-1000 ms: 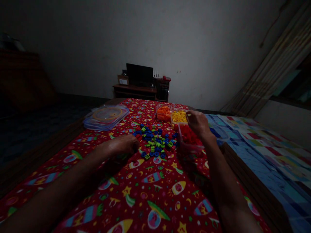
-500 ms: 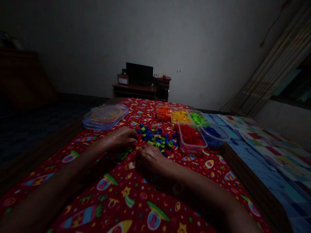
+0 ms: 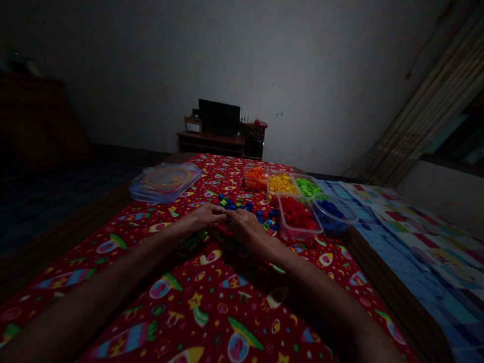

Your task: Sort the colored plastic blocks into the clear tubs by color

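My left hand (image 3: 207,215) and my right hand (image 3: 246,226) meet fingertip to fingertip above the red tablecloth, at the near side of a loose pile of small blue and green toy bricks (image 3: 235,203). Both hands are closed, with fingers pinched together. Anything between them is too dark and small to make out. Part of the pile is covered by my right hand. A few green bricks (image 3: 195,239) lie in shadow beneath my left wrist.
Right of the pile stand plastic tubs of red (image 3: 298,214), blue (image 3: 330,209), yellow (image 3: 282,184), orange (image 3: 256,176) and green pieces (image 3: 307,187). Stacked clear lids (image 3: 166,182) lie at the left edge. Beyond the table are a monitor (image 3: 219,117) and a bed (image 3: 385,242) at right.
My hands have come together: the left moved right, and the right moved slightly up and right to meet it. My right hand now covers more of the pile.
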The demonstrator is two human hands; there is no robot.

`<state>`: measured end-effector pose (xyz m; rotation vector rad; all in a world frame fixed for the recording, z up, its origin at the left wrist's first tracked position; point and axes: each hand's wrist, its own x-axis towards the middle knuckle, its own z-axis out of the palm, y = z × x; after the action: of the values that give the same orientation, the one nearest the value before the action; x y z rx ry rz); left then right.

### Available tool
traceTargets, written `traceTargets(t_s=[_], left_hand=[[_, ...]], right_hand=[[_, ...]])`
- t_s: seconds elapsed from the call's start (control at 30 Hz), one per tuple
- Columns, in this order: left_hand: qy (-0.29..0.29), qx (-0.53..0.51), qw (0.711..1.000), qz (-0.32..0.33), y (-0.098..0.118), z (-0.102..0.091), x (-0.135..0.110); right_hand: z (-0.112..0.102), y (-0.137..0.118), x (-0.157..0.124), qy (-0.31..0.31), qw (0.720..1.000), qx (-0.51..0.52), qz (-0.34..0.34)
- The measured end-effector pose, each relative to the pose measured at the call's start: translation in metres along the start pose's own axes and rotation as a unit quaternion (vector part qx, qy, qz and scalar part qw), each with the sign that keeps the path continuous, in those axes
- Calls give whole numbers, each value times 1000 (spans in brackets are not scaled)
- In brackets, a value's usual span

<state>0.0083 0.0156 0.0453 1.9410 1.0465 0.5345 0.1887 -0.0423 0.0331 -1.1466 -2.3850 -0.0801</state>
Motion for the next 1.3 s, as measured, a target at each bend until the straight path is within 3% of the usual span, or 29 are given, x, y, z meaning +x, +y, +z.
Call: traceTargets(t_s=[0.13,0.27,0.43,0.57,0.7,0.83,0.93,1.03,1.17,1.23,1.3], left_hand=[[20,-88,995,-38,8,9,-6],[29,-123,992,-25,19,8,-10],[49,17,998,25,22,5,-8],[-6,144,984,105,22,16,-13],[-48,228,945,231,23,34,-23],[-50,289,915,276,19,49,-27],[-21,336,903,266,13,55,-25],[6,352,900,258,7,54,-24],[44,370,890,262,6,46,-26],[65,360,893,262,7,44,-26],[64,353,898,256,8,44,-24]], right_hand=[[-1,2,3,8,999,-30,22],[-34,19,9,40,997,-39,61],[-104,70,-3,179,960,-86,198],[-145,117,-35,238,909,-157,303],[-157,154,-71,253,853,-240,387],[-156,171,-90,227,830,-253,442],[-153,164,-80,224,843,-239,426],[-149,136,-54,198,880,-211,377],[-132,76,-19,39,963,-139,228],[-115,45,-8,-49,981,-95,161],[-94,19,-2,-135,980,-89,117]])
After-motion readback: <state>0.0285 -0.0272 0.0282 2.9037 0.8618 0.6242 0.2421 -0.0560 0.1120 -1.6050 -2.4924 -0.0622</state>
